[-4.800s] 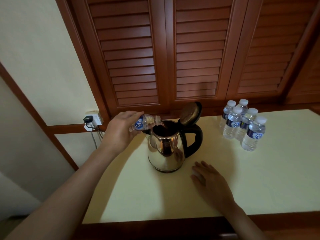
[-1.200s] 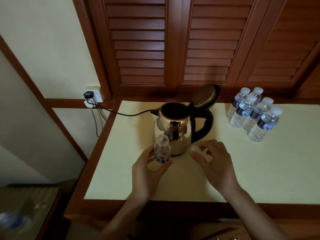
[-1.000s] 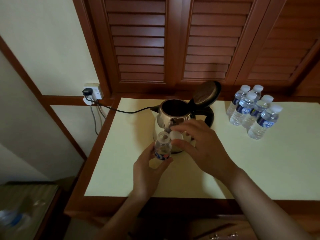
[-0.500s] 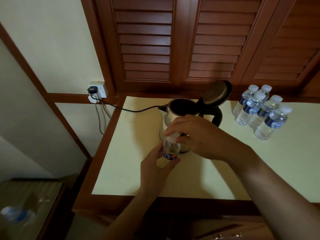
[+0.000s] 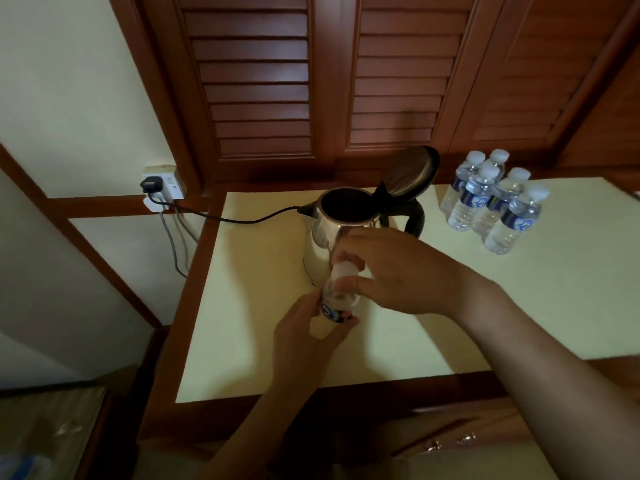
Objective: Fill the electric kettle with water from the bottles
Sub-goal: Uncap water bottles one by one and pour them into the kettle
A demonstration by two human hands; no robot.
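The small bottle (image 5: 333, 304) is mostly hidden. The left hand (image 5: 304, 336) holds its lower part, fingers (image 5: 344, 323) curled round the blue label. The right hand (image 5: 401, 275) covers the top, and its fingers (image 5: 348, 283) pinch the white cap (image 5: 346, 269). I cannot tell if there is water in it, or if it touches the bench (image 5: 536, 306). It is just in front of the kettle (image 5: 329, 233), and the right hand hides part of the kettle's side. The kettle stands on the bench with its lid (image 5: 410, 172) tipped up. Both arms are cut off at the bottom edge. Down in the left corner is something blurry and blue (image 5: 20, 464) that I cannot make out.

The bench is pale yellow with a brown wood rim. Five closed bottles (image 5: 490, 204) stand together at the right, well apart from the kettle. A black cord (image 5: 249, 220) runs from behind the kettle to a plug (image 5: 152, 185) in the wall (image 5: 69, 81). Behind are brown wood shutters (image 5: 259, 81)
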